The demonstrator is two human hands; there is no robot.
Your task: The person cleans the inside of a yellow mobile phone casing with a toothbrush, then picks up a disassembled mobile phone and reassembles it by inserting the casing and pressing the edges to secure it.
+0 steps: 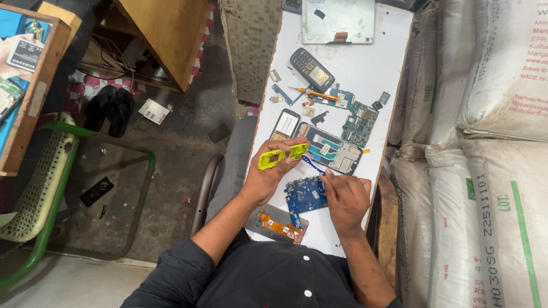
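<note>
A person in a dark shirt sat at a long white table that ran away from them, with big white sacks piled on the right and a dusty grey floor on the left. A green chair stood on that floor, and a pair of black sandals lay near a wooden cupboard. On the table, the biggest thing was a grey flat panel at the far end. Closer in lay an open phone body, a phone screen, a dark button phone and a green circuit board. The left hand was curled shut around a bright yellow phone frame, held up just above the table. The frame's long side ran from left to right and tipped up a little on the right. The right hand was closed in a pinch on a thin blue tool. The tool pointed up and to the left, and its tip sat just beside the right end of the yellow frame. So the frame lay to the left of the right hand and a bit farther away. A blue circuit board rested flat between the two hands, touching the right one. A small part with an orange strip lay nearest the person.
</note>
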